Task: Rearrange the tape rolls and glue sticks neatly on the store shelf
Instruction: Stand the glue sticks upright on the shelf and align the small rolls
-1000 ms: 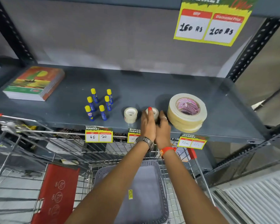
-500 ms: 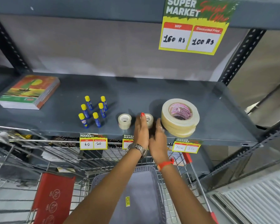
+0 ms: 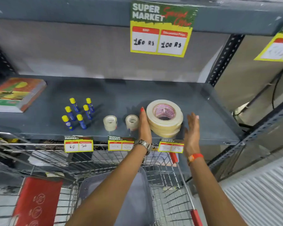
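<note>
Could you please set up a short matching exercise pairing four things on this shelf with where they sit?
Things:
1. glue sticks
2. masking tape stack
3. notebooks
4. small clear tape rolls

Places:
A. far left end of the shelf
B. between the left hand and right hand
C. between the glue sticks and the left hand
D. standing upright in two rows, left of the small tapes

Pairs: 1-D, 2-B, 3-A, 4-C

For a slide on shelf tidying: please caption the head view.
Open left hand and right hand flank the stacked masking tape rolls beside two clear tape rolls and six glue sticks.
</note>
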`<state>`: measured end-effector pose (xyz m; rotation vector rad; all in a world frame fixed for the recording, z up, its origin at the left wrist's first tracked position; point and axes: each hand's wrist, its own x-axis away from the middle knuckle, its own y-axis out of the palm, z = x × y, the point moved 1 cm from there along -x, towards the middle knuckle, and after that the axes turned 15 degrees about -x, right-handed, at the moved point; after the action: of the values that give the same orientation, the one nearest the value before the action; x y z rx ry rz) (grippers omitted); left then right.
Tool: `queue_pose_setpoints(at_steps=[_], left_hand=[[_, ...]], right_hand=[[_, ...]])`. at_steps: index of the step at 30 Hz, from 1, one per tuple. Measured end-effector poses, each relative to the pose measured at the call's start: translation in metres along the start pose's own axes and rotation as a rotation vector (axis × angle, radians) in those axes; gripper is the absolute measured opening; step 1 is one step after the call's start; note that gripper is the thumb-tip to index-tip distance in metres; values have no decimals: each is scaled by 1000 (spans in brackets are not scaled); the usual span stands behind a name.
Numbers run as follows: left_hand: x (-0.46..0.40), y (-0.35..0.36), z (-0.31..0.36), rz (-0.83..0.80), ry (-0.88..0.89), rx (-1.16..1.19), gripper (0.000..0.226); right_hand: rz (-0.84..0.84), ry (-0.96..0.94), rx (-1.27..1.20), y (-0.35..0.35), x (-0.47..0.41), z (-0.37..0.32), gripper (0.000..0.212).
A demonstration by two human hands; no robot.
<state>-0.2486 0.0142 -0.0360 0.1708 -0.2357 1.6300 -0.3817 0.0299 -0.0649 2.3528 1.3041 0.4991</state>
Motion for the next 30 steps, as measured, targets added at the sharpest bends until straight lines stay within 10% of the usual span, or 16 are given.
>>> queue_pose_setpoints(at_steps=[8,30], left_hand=[[-15,20,6,173,-130,411,44],[-43,37,-25,113,-113,293,25]], right_hand=[[-128,151,67,7,-32,15,54],[-86,129,-59,1,-42,29,32]])
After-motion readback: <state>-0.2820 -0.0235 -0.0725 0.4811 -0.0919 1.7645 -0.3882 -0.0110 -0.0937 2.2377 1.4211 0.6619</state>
